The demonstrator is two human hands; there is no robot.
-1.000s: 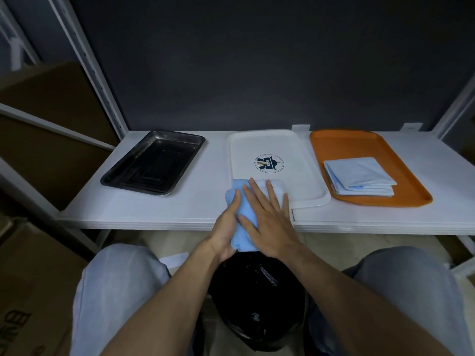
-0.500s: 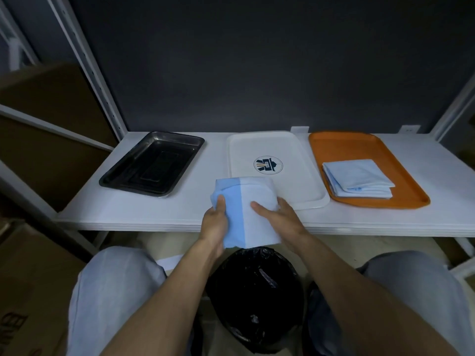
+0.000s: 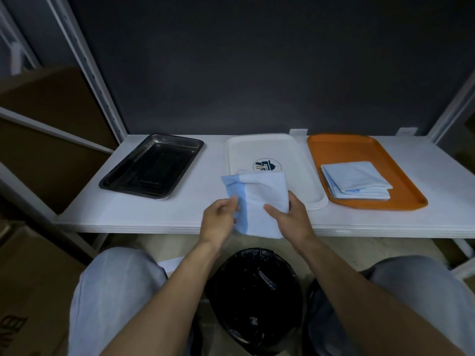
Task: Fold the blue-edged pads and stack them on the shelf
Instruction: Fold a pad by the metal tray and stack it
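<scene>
Holding the pad (image 3: 259,201) up in the air between both hands, over the front lip of the shelf (image 3: 128,214), folded to a rough square with the blue band on the left-hand side. Judged light, thin and limp: likely to sag or fall open if gripped at one corner only; neither slippery nor fragile. Best taken at two opposite edges, across all layers, to keep the fold closed. Gripped that way now: by the left hand (image 3: 218,218), fingers curled and pinching the blue band; by the right hand (image 3: 291,219), thumb across the front, fingers curled behind the white side. Just beyond the right hand's fingertips, a white tray (image 3: 305,176); farther out to that hand's right, an orange tray (image 3: 408,204) bearing a stack (image 3: 356,179) of folded pads. Out past the left hand, a black tray (image 3: 151,167). Below both wrists, a bin (image 3: 254,291) lined in black.
</scene>
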